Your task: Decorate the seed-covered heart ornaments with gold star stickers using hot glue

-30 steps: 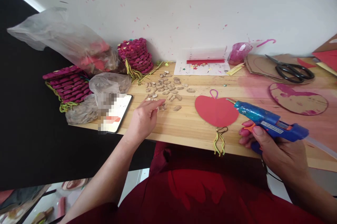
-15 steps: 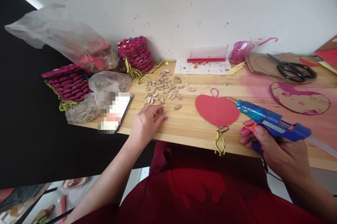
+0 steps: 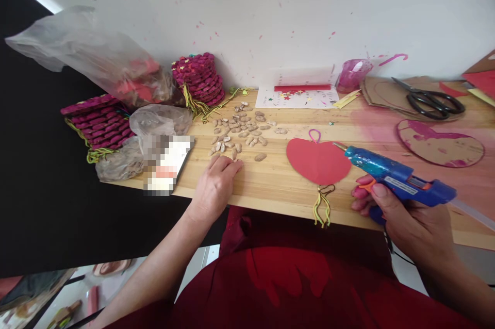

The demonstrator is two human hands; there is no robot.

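Observation:
My left hand [image 3: 216,182] rests low over the table with its fingers drawn together. A peanut [image 3: 234,154] stands out at its fingertips, partly hidden by them. More unshelled peanuts [image 3: 243,125] lie scattered just beyond. In my right hand [image 3: 402,215] is a blue glue gun [image 3: 394,174], gripped by the handle with fingers at the orange trigger; a clear glue stick sticks out of its back. The gun's nozzle points left, over the upper right edge of a red paper heart [image 3: 319,161]. That heart has a purple loop on top and a yellow-green tassel [image 3: 322,208] below.
Magenta peanut-covered pieces [image 3: 199,81] with tassels and plastic bags [image 3: 85,50] stand at the left, near a blurred phone [image 3: 170,166]. Star sequins [image 3: 288,96] lie on white paper at the back. Black scissors [image 3: 433,102], cardboard and a painted heart [image 3: 441,146] are at the right.
The fingers of my left hand have closed together around a peanut, which now points upward at the fingertips. My right hand and the glue gun stay almost still.

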